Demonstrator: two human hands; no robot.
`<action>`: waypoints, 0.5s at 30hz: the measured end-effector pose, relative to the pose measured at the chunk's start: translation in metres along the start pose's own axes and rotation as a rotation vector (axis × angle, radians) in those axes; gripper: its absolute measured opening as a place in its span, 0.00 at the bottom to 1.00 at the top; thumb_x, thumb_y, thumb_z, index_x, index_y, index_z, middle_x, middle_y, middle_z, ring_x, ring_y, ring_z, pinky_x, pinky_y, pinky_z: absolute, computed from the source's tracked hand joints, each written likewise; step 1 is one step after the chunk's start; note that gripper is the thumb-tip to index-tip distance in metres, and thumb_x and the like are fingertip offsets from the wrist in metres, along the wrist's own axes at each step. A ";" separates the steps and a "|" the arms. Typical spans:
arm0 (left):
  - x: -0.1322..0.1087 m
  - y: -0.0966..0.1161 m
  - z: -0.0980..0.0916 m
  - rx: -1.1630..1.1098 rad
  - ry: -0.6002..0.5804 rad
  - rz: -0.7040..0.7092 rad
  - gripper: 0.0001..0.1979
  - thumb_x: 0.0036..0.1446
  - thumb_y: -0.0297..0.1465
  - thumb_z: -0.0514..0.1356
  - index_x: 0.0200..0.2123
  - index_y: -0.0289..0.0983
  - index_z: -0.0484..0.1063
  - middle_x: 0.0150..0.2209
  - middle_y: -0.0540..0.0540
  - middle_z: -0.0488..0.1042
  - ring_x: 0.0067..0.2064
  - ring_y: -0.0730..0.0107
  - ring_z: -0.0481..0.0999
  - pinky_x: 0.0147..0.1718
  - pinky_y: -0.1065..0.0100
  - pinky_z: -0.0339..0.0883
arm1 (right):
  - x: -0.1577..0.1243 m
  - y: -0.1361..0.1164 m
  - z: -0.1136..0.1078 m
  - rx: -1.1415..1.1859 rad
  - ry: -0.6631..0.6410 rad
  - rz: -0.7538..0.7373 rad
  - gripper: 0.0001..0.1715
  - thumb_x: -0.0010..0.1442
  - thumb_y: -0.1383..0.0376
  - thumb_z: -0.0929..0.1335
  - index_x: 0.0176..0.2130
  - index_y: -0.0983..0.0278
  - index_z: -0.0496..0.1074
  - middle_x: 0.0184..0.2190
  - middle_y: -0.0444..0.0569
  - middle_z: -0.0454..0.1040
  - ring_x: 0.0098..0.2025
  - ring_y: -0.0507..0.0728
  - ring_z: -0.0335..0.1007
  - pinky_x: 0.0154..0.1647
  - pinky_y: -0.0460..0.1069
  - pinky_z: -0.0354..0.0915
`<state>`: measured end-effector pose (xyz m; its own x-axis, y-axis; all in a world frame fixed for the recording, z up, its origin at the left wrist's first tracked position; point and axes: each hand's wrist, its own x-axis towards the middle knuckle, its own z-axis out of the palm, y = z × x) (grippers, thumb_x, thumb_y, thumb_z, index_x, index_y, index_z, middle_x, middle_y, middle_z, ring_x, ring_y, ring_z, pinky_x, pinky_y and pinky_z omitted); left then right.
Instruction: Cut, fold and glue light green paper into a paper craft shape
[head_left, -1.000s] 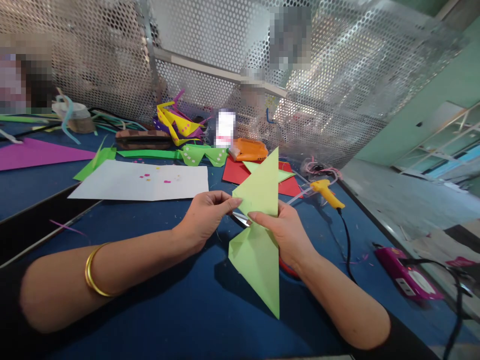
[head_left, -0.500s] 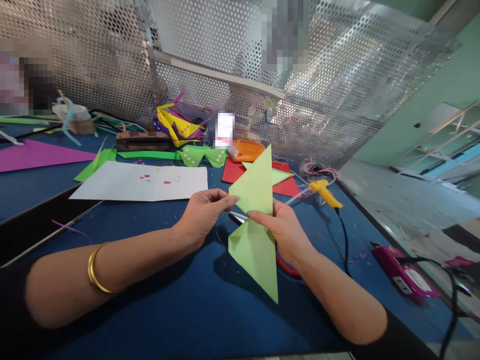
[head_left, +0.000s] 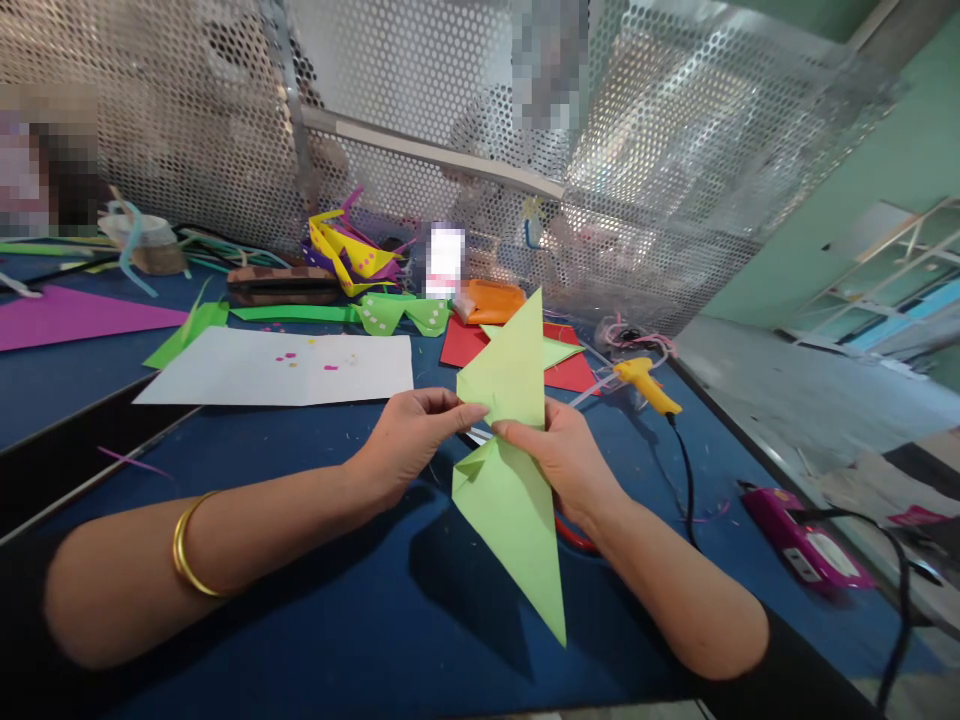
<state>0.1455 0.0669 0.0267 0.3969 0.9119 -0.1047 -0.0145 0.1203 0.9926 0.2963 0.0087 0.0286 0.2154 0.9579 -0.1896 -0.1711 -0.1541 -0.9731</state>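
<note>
A light green folded paper (head_left: 517, 500), with a pointed top and bottom and a notch on its left side, is held upright over the table. My right hand (head_left: 574, 455) grips its middle, thumb in front and the other fingers hidden behind. At the notch, my left hand (head_left: 424, 430) pinches the paper's left edge between thumb and fingers. A small fold shows just below the notch. Behind the paper lie scissors (head_left: 477, 436); a blade shows by the left fingertips and a red handle by the right wrist.
White paper (head_left: 352, 370) with small coloured bits lies at the left. Green paper glasses (head_left: 405, 314), a brown case (head_left: 281, 285) and red paper (head_left: 570, 372) sit farther back. A yellow glue gun (head_left: 649, 385) and a purple power strip (head_left: 810, 545) with cords are at the right.
My left fingers have moved slightly right, further onto the paper at the notch. The lower half of the paper has swung out, its bottom tip now lower and farther right.
</note>
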 end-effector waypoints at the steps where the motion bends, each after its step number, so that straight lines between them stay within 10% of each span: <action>1: 0.000 0.000 0.000 0.006 -0.011 -0.020 0.13 0.44 0.40 0.68 0.23 0.35 0.74 0.25 0.49 0.73 0.29 0.72 0.67 0.31 0.69 0.60 | 0.000 0.001 0.000 -0.005 -0.008 0.002 0.20 0.44 0.64 0.76 0.39 0.65 0.75 0.28 0.47 0.80 0.24 0.56 0.73 0.25 0.51 0.70; 15: 0.002 -0.002 -0.003 0.044 -0.007 0.118 0.14 0.53 0.37 0.62 0.19 0.37 0.72 0.23 0.50 0.70 0.30 0.71 0.66 0.36 0.69 0.59 | 0.000 -0.001 -0.001 0.009 -0.010 0.040 0.20 0.42 0.64 0.77 0.38 0.65 0.76 0.24 0.46 0.79 0.21 0.54 0.71 0.24 0.49 0.69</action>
<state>0.1438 0.0694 0.0242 0.4015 0.9158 0.0131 -0.0217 -0.0048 0.9998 0.2971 0.0091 0.0294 0.1988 0.9533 -0.2274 -0.1881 -0.1906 -0.9635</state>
